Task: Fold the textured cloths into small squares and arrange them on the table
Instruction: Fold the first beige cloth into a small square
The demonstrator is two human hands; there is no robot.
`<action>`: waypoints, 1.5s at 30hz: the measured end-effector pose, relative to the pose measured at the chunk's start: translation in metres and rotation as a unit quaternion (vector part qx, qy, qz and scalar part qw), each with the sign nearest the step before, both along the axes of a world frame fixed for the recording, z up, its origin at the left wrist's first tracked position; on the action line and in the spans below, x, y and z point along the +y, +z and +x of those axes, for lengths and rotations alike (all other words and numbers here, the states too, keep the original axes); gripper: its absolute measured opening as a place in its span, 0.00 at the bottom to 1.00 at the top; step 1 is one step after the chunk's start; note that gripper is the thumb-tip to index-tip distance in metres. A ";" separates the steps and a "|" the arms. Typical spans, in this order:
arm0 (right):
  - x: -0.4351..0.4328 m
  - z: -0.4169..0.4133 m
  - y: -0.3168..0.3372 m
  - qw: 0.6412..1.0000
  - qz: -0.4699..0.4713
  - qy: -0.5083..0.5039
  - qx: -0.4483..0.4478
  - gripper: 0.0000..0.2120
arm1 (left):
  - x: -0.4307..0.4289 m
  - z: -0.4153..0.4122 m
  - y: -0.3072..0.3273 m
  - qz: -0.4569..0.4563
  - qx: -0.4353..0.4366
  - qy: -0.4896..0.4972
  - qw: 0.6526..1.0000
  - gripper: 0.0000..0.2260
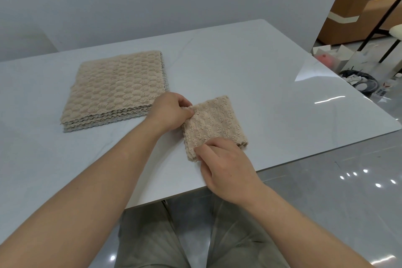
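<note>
Head view: both hands grasp a folded beige cloth (214, 122) on the white table (272, 67); the left hand (171, 111) pinches its far-left corner, the right hand (226, 165) pinches its near edge. Left of that grip, apart from it, lies a stack of unfolded cloths (115, 89).

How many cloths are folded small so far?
1: the folded cloth, pinched by the left hand and right hand. The stack beside it is unfolded; none looks hidden.
</note>
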State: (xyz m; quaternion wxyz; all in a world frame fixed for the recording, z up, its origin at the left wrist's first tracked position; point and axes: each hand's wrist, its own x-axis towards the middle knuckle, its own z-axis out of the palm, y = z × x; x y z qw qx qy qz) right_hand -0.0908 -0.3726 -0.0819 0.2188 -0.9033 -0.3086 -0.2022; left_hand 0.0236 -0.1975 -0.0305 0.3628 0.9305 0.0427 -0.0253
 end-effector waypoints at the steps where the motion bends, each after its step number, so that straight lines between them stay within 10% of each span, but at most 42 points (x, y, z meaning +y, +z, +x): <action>1: 0.000 0.000 0.002 1.000 -0.004 0.004 0.013 0.03 | 0.000 0.000 0.000 0.026 0.001 -0.007 1.000 0.06; 10: -0.016 0.031 0.053 0.977 0.141 -0.082 0.137 0.09 | -0.003 -0.004 0.008 0.035 0.051 -0.047 0.997 0.05; 15: -0.039 0.076 0.068 0.958 0.130 -0.159 0.201 0.22 | -0.006 -0.016 0.024 -0.093 0.048 -0.045 0.993 0.04; 26: -0.058 0.078 0.091 0.945 0.181 -0.050 0.266 0.12 | -0.006 -0.037 0.061 -0.384 -0.039 -0.001 0.923 0.13; 45: -0.056 0.068 0.103 0.920 0.179 -0.007 0.349 0.38 | 0.001 -0.030 0.048 -0.329 -0.144 0.030 0.933 0.21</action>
